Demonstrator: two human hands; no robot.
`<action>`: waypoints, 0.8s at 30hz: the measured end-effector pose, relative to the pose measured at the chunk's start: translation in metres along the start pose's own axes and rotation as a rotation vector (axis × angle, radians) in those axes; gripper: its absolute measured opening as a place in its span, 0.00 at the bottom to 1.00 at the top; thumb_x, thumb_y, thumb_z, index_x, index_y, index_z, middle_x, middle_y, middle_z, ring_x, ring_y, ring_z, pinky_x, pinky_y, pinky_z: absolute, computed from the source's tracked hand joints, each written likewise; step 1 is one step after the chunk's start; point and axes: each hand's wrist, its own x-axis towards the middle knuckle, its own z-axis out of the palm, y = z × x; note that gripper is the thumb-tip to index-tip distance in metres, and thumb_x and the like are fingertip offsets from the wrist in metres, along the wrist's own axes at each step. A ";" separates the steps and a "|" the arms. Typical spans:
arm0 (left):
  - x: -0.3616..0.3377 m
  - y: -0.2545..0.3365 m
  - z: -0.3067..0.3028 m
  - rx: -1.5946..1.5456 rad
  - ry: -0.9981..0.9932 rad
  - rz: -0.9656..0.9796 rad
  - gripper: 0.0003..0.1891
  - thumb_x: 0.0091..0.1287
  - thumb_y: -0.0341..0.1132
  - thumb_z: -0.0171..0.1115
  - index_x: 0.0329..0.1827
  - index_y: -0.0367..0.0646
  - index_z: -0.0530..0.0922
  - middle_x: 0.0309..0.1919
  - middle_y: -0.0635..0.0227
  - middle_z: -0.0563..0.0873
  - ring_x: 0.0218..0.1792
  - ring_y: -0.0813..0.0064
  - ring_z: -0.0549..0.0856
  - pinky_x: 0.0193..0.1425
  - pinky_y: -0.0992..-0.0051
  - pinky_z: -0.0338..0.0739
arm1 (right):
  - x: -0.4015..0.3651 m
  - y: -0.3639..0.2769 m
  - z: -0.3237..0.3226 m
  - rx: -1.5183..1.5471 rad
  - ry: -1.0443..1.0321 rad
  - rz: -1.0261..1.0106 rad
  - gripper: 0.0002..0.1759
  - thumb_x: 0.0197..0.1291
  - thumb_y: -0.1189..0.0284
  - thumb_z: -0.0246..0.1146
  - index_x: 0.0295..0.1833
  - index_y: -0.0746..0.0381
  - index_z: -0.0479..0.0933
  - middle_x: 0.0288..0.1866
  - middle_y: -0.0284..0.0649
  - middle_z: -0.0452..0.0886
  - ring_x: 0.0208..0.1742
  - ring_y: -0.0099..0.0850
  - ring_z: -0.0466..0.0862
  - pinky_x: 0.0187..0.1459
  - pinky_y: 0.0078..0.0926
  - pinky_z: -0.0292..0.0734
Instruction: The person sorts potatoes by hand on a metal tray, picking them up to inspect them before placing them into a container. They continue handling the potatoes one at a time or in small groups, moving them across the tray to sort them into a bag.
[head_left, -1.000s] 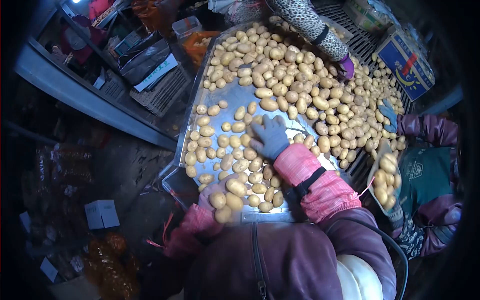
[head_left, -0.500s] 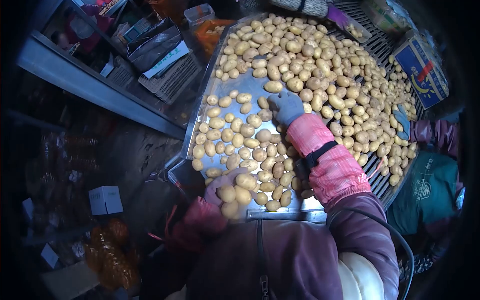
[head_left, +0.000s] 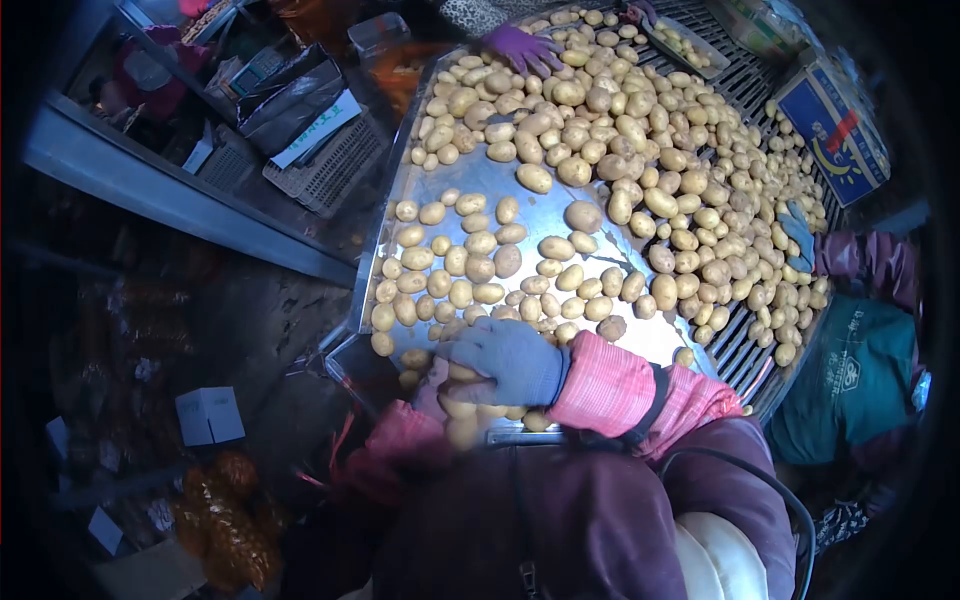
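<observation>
Many potatoes (head_left: 480, 242) lie spread over a shiny metal tray (head_left: 440, 180) and in a dense heap farther up and right. At the near edge my left hand (head_left: 430, 392), in a pale pinkish glove, is curled round several potatoes (head_left: 460, 410) held against the tray's edge. My right hand (head_left: 505, 360), in a blue-grey glove, is laid over these same potatoes with its fingers bent round them, touching or nearly touching the left hand. What sits under its palm is hidden.
A co-worker's purple-gloved hand (head_left: 522, 50) reaches the heap's top left; another's blue-gloved hand (head_left: 797, 238) touches its right side. A blue carton (head_left: 835, 135) stands at the slatted rack's right edge. Left are a metal beam (head_left: 190, 205) and a plastic crate (head_left: 325, 170).
My right hand has come from the tray's middle back to the potatoes at my left hand. Some potatoes have shifted nearer me. The purple-gloved hand has moved left onto the heap.
</observation>
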 end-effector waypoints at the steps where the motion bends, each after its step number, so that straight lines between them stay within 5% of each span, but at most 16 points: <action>1: -0.003 0.006 0.005 0.061 0.032 -0.025 0.29 0.78 0.55 0.44 0.68 0.39 0.65 0.60 0.50 0.79 0.58 0.61 0.82 0.66 0.59 0.75 | 0.005 0.009 -0.005 0.052 0.018 0.043 0.24 0.62 0.56 0.64 0.60 0.57 0.78 0.43 0.43 0.82 0.43 0.40 0.81 0.41 0.38 0.77; 3: -0.006 0.021 0.015 0.271 -0.061 0.083 0.26 0.79 0.52 0.46 0.64 0.37 0.67 0.54 0.49 0.82 0.53 0.62 0.84 0.63 0.61 0.77 | 0.022 0.042 -0.023 0.155 0.050 0.119 0.22 0.63 0.56 0.63 0.58 0.56 0.79 0.41 0.43 0.82 0.44 0.42 0.81 0.42 0.40 0.76; 5: -0.003 0.012 0.013 0.339 -0.095 0.213 0.23 0.80 0.49 0.46 0.59 0.34 0.69 0.48 0.48 0.85 0.47 0.64 0.86 0.59 0.63 0.79 | 0.047 0.105 -0.042 -0.269 0.288 0.040 0.20 0.60 0.58 0.64 0.55 0.53 0.80 0.45 0.42 0.81 0.48 0.44 0.80 0.46 0.44 0.75; 7: -0.003 0.019 0.031 0.248 -0.060 0.299 0.24 0.80 0.51 0.43 0.58 0.34 0.70 0.48 0.50 0.85 0.47 0.65 0.86 0.58 0.64 0.79 | 0.056 0.161 -0.049 -0.623 0.350 0.289 0.17 0.56 0.61 0.65 0.52 0.50 0.80 0.51 0.40 0.77 0.53 0.44 0.77 0.48 0.46 0.73; 10: -0.004 0.019 0.034 0.267 -0.030 0.370 0.27 0.79 0.54 0.42 0.56 0.35 0.71 0.46 0.54 0.84 0.46 0.68 0.85 0.55 0.64 0.79 | 0.056 0.209 -0.047 -0.850 0.173 0.402 0.18 0.52 0.64 0.65 0.51 0.46 0.80 0.53 0.39 0.74 0.54 0.43 0.76 0.46 0.47 0.72; 16: 0.005 0.041 0.030 0.572 -0.159 0.420 0.27 0.78 0.55 0.44 0.59 0.36 0.70 0.44 0.58 0.83 0.45 0.68 0.83 0.53 0.64 0.78 | 0.047 0.191 -0.028 -0.888 0.218 0.530 0.13 0.52 0.68 0.65 0.46 0.46 0.81 0.51 0.38 0.74 0.53 0.42 0.76 0.46 0.44 0.74; 19: 0.003 0.031 0.012 0.382 -0.165 0.106 0.24 0.76 0.50 0.52 0.61 0.36 0.71 0.48 0.57 0.82 0.49 0.66 0.82 0.56 0.65 0.78 | 0.025 0.181 -0.036 -0.404 0.229 0.463 0.12 0.51 0.72 0.65 0.43 0.48 0.80 0.45 0.40 0.75 0.48 0.43 0.77 0.46 0.44 0.75; 21: 0.001 -0.004 -0.032 0.280 -0.245 0.158 0.24 0.74 0.46 0.56 0.63 0.36 0.71 0.54 0.57 0.82 0.55 0.66 0.82 0.61 0.66 0.78 | 0.015 0.169 -0.055 0.127 0.468 0.463 0.12 0.52 0.73 0.66 0.44 0.52 0.80 0.40 0.38 0.79 0.42 0.37 0.81 0.45 0.35 0.78; 23: -0.006 -0.005 -0.032 0.099 -0.194 0.119 0.28 0.70 0.48 0.59 0.64 0.35 0.71 0.59 0.56 0.80 0.59 0.64 0.81 0.63 0.66 0.77 | 0.012 0.155 -0.091 0.761 0.725 0.508 0.12 0.55 0.72 0.66 0.46 0.56 0.80 0.40 0.36 0.81 0.40 0.31 0.82 0.43 0.27 0.78; 24: -0.013 0.020 -0.006 -0.043 -0.081 -0.013 0.31 0.68 0.51 0.59 0.63 0.33 0.72 0.60 0.56 0.78 0.59 0.63 0.79 0.61 0.65 0.77 | 0.004 0.157 -0.115 0.839 0.800 0.485 0.12 0.57 0.73 0.65 0.47 0.59 0.80 0.41 0.35 0.81 0.40 0.28 0.82 0.43 0.23 0.78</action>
